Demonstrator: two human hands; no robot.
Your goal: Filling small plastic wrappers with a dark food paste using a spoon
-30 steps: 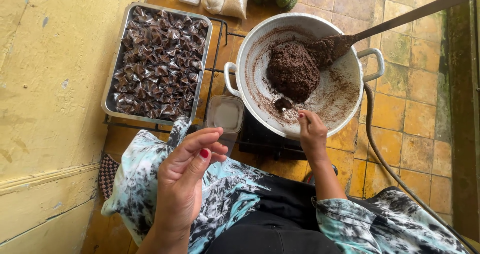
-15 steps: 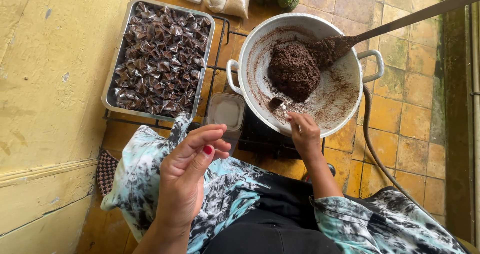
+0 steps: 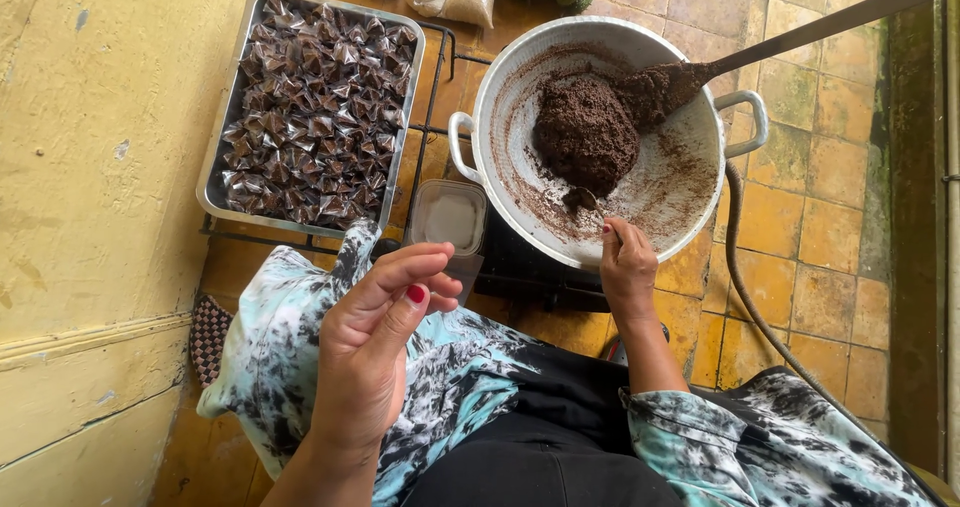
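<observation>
Head view, looking down over a seated person's lap. Right hand (image 3: pixel 627 267): at the near rim of a white two-handled pan (image 3: pixel 520 192), fingers closed on a small spoon (image 3: pixel 590 200) whose tip sits at the foot of the dark brown paste (image 3: pixel 585 132) heaped in the pan. Left hand (image 3: pixel 375 352): raised over the lap nearer the camera, fingers curled with thumb against fingertips; whether it pinches anything cannot be told. Long-handled ladle (image 3: pixel 700 72): beyond the right hand, bowl resting on the paste, handle running off to the far right. Clear plastic container (image 3: pixel 447 215): just ahead of the left hand, between the two hands, beside the pan. Metal tray (image 3: pixel 222 157): farther ahead and left of the left hand, filled with small dark wrapped sweets (image 3: pixel 315 107). Black stove frame (image 3: pixel 520 272): under pan and tray. Hose (image 3: pixel 760 307): on the tiled floor, right of the right hand.
</observation>
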